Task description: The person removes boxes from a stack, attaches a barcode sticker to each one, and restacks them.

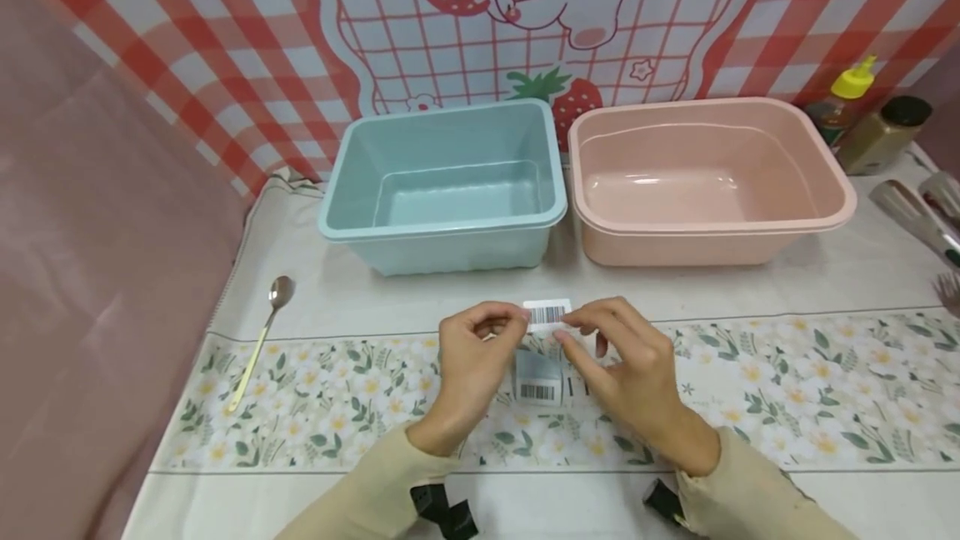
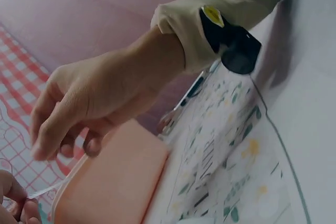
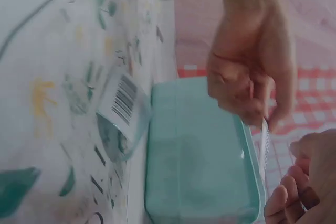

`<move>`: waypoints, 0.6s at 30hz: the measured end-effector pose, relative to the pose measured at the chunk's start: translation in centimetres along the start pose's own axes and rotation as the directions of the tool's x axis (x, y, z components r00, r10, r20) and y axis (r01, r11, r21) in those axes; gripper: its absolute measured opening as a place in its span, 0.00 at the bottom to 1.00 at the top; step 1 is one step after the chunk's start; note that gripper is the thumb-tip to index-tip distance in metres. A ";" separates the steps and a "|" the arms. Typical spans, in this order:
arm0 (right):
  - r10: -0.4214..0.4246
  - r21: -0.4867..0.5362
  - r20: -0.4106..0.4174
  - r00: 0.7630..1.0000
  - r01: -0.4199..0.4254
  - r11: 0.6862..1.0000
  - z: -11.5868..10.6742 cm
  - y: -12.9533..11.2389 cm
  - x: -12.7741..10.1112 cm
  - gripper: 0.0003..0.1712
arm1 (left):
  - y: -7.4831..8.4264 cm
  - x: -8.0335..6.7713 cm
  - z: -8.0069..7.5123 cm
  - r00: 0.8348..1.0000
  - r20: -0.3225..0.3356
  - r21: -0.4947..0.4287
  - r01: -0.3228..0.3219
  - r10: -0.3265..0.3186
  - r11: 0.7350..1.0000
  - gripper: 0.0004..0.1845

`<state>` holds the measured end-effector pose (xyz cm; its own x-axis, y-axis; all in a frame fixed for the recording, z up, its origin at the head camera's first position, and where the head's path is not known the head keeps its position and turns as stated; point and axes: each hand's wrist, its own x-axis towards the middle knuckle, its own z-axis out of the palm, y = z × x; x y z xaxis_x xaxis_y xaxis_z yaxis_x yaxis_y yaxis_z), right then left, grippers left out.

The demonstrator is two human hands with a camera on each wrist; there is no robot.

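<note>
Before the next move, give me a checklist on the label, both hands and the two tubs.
1. Label pinched by left hand and right hand: ok.
2. Label clear of the table: ok.
3. Barcode side faces up: ok.
4. Blue tub empty: ok.
5. Pink tub empty: ok.
6. Label's sticky side exposed: cannot tell.

Cream long sleeves (image 1: 375,490); black strap mounts at both wrists (image 1: 442,511).
</note>
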<state>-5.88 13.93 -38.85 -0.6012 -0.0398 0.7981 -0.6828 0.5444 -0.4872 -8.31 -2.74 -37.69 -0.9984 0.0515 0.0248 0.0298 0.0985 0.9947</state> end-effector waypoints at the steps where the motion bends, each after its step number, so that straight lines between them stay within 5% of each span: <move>1: 0.058 0.040 0.013 0.998 -0.058 0.997 -0.2 0.1 0.1 0.10 | 0.0 0.0 -0.2 1.000 -0.009 0.004 -0.007 0.007 1.000 0.04; 3: 0.204 0.139 0.063 0.977 -0.211 0.968 -0.6 0.2 0.3 0.04 | 0.0 0.1 -0.5 1.000 -0.018 0.003 -0.013 0.013 1.000 0.03; 6: 0.401 0.267 0.174 0.900 -0.435 0.860 -0.7 0.4 0.5 0.11 | 0.0 0.2 -0.9 1.000 -0.016 -0.013 -0.014 0.013 1.000 0.03; 9: 0.456 0.320 0.236 0.858 -0.512 0.797 -0.4 0.6 0.5 0.10 | -0.2 0.2 -1.2 1.000 -0.012 -0.024 -0.009 0.009 1.000 0.03; 18: 0.355 0.326 0.191 0.915 -0.400 0.856 1.0 0.8 0.5 0.08 | -0.5 0.1 -2.3 1.000 0.021 -0.007 0.005 -0.005 1.000 0.02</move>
<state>-7.11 13.47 -39.22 -0.8719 -0.0030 0.4896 -0.4794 0.2091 -0.8523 -8.52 -5.02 -37.98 -0.9972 0.0722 0.0175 0.0241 0.0918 0.9955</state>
